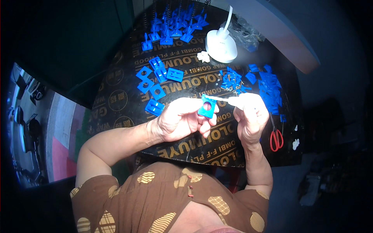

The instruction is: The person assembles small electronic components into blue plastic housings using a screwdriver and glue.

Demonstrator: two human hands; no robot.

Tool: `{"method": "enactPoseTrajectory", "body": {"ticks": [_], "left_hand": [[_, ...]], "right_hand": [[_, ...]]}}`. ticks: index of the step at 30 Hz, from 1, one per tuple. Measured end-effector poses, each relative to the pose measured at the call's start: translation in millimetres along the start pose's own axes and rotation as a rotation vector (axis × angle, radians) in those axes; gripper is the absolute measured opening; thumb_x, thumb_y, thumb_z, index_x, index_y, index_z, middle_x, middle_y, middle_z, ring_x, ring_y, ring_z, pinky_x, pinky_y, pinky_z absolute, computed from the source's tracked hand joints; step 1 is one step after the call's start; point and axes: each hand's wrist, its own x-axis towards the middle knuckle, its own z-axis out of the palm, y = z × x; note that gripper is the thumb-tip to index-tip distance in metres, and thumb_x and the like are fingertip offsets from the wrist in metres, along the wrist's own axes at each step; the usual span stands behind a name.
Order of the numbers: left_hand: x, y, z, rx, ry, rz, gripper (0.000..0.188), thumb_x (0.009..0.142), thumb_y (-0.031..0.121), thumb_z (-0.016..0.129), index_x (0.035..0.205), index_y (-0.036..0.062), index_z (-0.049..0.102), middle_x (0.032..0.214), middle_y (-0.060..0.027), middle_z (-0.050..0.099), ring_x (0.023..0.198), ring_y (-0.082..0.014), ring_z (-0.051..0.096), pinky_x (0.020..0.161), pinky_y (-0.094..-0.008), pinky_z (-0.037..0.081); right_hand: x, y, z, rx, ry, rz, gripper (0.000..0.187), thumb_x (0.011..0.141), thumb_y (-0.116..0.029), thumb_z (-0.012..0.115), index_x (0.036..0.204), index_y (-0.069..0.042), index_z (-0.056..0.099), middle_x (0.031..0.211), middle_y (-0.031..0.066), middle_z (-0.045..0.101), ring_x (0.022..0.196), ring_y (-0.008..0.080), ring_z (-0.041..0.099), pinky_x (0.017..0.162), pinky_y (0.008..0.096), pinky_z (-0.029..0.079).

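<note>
In front of my chest, my left hand (175, 121) pinches a small blue plastic plate (206, 113) with a round hole through it. My right hand (252, 118) is closed round a thin white stick-like tool (220, 99). The tool's tip meets the upper edge of the blue plate; glare makes its exact kind hard to tell. Several loose blue plates and blocks (157, 92) lie left of my hands, one of them (154, 107) close to my left wrist. Beyond my right hand rests a heap of small blue parts (232, 79) mixed with tiny metal bits.
The dark printed board (175, 149) forms the tabletop. Toward the back stand a white lamp base (221, 46), a clear plastic bag (248, 35) and blue pieces with black springs (176, 29). More blue parts (271, 91) and red-handled scissors (276, 140) are on the right.
</note>
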Motion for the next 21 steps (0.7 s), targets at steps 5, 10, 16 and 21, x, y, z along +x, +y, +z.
{"method": "enactPoseTrajectory", "body": {"ticks": [5, 10, 16, 21], "left_hand": [[-0.9, 0.1, -0.4, 0.006, 0.005, 0.001, 0.043, 0.096, 0.031, 0.047, 0.118, -0.0055, 0.052, 0.1, -0.017, 0.061, 0.079, -0.022, 0.059, 0.075, -0.0412, 0.048], [-0.3, -0.1, 0.9, -0.002, 0.006, 0.001, 0.043, 0.096, 0.031, 0.046, 0.118, -0.0056, 0.052, 0.1, -0.0171, 0.061, 0.078, -0.022, 0.058, 0.075, -0.0414, 0.048], [-0.3, 0.6, 1.4, -0.021, 0.007, 0.0, 0.043, 0.096, 0.031, 0.046, 0.117, -0.0058, 0.051, 0.1, -0.0169, 0.06, 0.079, -0.022, 0.058, 0.075, -0.0415, 0.048], [1.2, 4.0, 5.3, -0.021, 0.009, 0.037, 0.042, 0.096, 0.029, 0.046, 0.117, -0.0066, 0.053, 0.098, -0.0157, 0.062, 0.076, -0.0217, 0.057, 0.075, -0.0402, 0.047]], "right_hand": [[-0.8, -0.6, 1.3, -0.075, -0.004, -0.004, 0.011, 0.091, -0.006, 0.056, 0.094, 0.004, 0.059, 0.072, 0.0028, 0.059, 0.052, 0.0026, 0.043, 0.047, 0.0172, 0.032], [-0.9, 0.3, 0.0, -0.071, -0.005, -0.011, 0.011, 0.09, -0.006, 0.057, 0.094, 0.004, 0.059, 0.072, 0.0031, 0.059, 0.052, 0.0024, 0.043, 0.046, 0.0175, 0.032], [1.3, 0.1, 0.6, 0.083, 0.001, 0.034, 0.014, 0.091, -0.009, 0.055, 0.096, 0.004, 0.058, 0.071, 0.0037, 0.057, 0.05, 0.0031, 0.04, 0.045, 0.0189, 0.031], [0.8, -1.7, -1.0, 0.164, -0.016, 0.081, 0.016, 0.091, -0.011, 0.055, 0.097, 0.004, 0.057, 0.069, 0.0028, 0.054, 0.05, 0.0035, 0.037, 0.045, 0.0202, 0.03]]}}
